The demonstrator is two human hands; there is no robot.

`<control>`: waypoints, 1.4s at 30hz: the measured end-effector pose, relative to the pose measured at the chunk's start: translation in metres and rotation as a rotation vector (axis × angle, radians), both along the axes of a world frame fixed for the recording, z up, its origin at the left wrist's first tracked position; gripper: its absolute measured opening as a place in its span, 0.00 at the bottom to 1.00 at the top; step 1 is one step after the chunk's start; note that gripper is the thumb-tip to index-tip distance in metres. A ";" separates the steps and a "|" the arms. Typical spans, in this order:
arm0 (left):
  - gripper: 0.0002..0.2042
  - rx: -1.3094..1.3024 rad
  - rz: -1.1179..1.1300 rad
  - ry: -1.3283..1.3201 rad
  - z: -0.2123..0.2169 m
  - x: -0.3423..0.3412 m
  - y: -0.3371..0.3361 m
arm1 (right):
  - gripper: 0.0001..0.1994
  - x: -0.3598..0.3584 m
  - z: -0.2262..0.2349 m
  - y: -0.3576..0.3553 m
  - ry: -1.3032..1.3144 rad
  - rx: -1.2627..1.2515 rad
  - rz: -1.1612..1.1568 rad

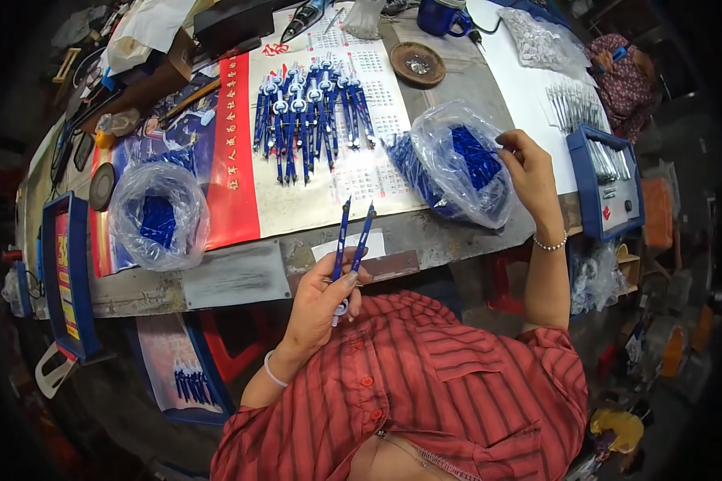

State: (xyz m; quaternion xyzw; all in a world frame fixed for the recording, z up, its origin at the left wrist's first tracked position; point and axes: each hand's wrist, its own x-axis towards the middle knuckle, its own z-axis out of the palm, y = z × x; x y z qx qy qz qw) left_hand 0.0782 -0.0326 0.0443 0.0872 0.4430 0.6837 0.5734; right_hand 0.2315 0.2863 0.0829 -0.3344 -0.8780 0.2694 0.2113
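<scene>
- A clear plastic bag of small dark blue parts (pixel 188 236) sits close to the front edge of the grey worktable (pixel 144 297); a knock from the left forearm could spill it.
- Slim blue compass-like pieces with white heads (pixel 301 104) lie crowded together; a brush against them could make the upper ones slide.
- The left hand (pixel 327 293) is closed around two slim dark blue legs with pointed tips (pixel 343 232), apparently one compass, near the front edge. A loose grip could drop it, and the bare tips could prick.
- A second clear plastic bag with blue parts (pixel 435 148) has soft, crumpled film that could catch the fingers and tip parts out.
- The right hand (pixel 529 168) is at that bag's rim, thumb and forefinger together; whether they pinch a part, I cannot tell.
- Around: a brown disc (pixel 102 186) beside the first bag, a round brown dish (pixel 417 81) and a shiny blue mug (pixel 440 20) farther back. A blue-walled tray (pixel 582 184) limits the right hand's room outward.
</scene>
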 end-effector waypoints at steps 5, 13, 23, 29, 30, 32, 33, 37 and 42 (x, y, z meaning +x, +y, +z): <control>0.17 0.002 0.036 0.009 0.006 0.002 0.006 | 0.07 0.003 0.015 -0.023 0.182 -0.271 0.048; 0.16 0.068 0.032 0.107 0.013 0.004 0.022 | 0.07 -0.026 0.012 -0.114 0.218 -0.927 0.321; 0.16 0.027 0.136 0.204 0.011 -0.005 0.008 | 0.12 -0.058 -0.005 -0.142 0.152 -1.249 0.349; 0.16 -0.022 0.172 0.215 0.006 -0.007 0.005 | 0.15 -0.060 -0.029 -0.165 0.284 -1.445 0.339; 0.16 -0.011 0.172 0.213 0.004 -0.006 0.003 | 0.11 -0.059 -0.033 -0.170 0.295 -1.425 0.283; 0.16 0.000 0.172 0.211 0.004 -0.005 0.003 | 0.09 -0.058 -0.044 -0.175 0.352 -1.472 0.259; 0.16 -0.002 0.153 0.211 0.005 -0.005 0.003 | 0.07 -0.058 -0.047 -0.177 0.409 -1.519 0.235; 0.16 0.006 0.112 0.272 0.002 -0.005 0.000 | 0.05 -0.062 -0.039 -0.184 0.383 -1.383 0.229; 0.16 -0.001 0.106 0.256 0.005 -0.003 0.000 | 0.05 -0.062 -0.040 -0.177 0.339 -1.342 0.220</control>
